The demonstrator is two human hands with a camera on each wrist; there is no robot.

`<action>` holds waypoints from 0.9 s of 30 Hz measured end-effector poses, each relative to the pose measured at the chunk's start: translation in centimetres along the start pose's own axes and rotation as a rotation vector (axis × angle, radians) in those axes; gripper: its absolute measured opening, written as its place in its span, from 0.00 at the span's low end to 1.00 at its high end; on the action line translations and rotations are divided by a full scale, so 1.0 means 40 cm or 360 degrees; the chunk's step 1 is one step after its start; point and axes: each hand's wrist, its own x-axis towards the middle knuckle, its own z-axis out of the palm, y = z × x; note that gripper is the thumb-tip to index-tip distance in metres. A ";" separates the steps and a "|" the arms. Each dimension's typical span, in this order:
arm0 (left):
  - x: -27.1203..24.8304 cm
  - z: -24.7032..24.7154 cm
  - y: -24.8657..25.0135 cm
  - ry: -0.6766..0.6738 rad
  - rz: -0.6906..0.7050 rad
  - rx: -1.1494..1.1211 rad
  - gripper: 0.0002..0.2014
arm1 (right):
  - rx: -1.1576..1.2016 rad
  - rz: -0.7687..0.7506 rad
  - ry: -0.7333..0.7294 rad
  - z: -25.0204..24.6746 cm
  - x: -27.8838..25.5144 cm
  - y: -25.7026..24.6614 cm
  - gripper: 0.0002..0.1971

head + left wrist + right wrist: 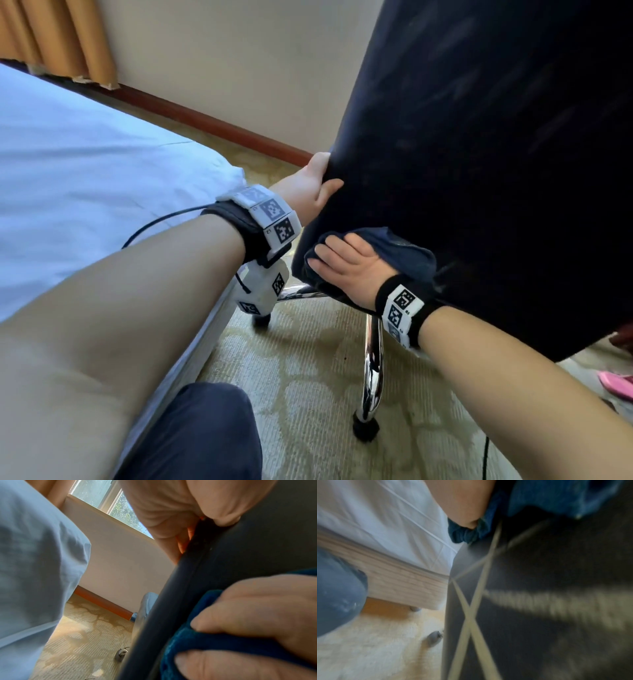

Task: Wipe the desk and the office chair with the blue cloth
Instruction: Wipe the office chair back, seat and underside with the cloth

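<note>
The office chair's black backrest (479, 154) fills the right of the head view. My left hand (318, 181) grips its left edge, thumb on the near face and fingers behind; the left wrist view shows that thumb (223, 507) on the backrest's edge (171, 601). My right hand (342, 263) holds the bunched blue cloth (404, 253) against the lower left of the backrest, fingers bent over it. In the left wrist view those fingers (257, 608) dig into the blue cloth (197, 635). The blurred right wrist view shows the cloth (556, 497) on the dark backrest (539, 588).
A bed with a white sheet (85, 164) stands close on the left. The chair's chrome leg (373, 370) ends in a black caster (366, 428) on patterned carpet (308, 394). My knee (205, 435) is low in view. A pink slipper (616, 383) lies at the right edge.
</note>
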 end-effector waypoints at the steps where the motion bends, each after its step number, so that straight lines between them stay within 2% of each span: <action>1: 0.003 0.002 -0.006 0.0026 -0.0015 -0.0005 0.20 | 0.0030 -0.0049 0.0000 -0.006 0.013 0.004 0.16; 4: 0.013 0.003 -0.016 0.0051 0.0016 -0.0006 0.19 | 0.0115 -0.0099 0.0090 -0.022 0.060 0.026 0.16; 7: 0.018 0.001 -0.025 0.0025 0.0041 0.0003 0.18 | 0.0069 -0.0046 0.0097 -0.002 0.103 0.027 0.14; 10: 0.029 -0.005 -0.030 -0.0030 0.0058 -0.0012 0.18 | 0.0007 -0.0024 -0.0123 0.037 0.101 -0.018 0.16; 14: 0.036 -0.007 -0.039 -0.0080 0.0068 -0.0058 0.17 | 0.0019 -0.0329 -0.0456 0.052 0.052 -0.072 0.20; 16: 0.031 -0.007 -0.035 -0.0051 0.0068 -0.0036 0.17 | -0.0032 -0.0529 -0.0628 0.031 0.044 -0.070 0.11; 17: 0.028 -0.006 -0.032 -0.0034 0.0063 -0.0028 0.18 | -0.0043 -0.0596 -0.0655 0.024 0.041 -0.062 0.08; 19: 0.019 -0.002 -0.029 0.0005 0.0099 -0.0017 0.21 | 0.0074 -0.0545 -0.0553 0.006 0.028 -0.033 0.12; 21: 0.001 0.003 -0.044 0.0150 0.0272 0.0058 0.29 | 0.0232 -0.0345 -0.0316 -0.027 0.003 0.023 0.18; 24: -0.009 -0.003 -0.072 0.0464 0.0682 0.0771 0.36 | 0.0266 -0.0195 -0.0173 -0.080 -0.042 0.102 0.17; 27: 0.015 0.006 -0.045 0.0490 0.1277 0.1241 0.34 | 0.0178 -0.0183 -0.0130 -0.065 -0.084 0.100 0.17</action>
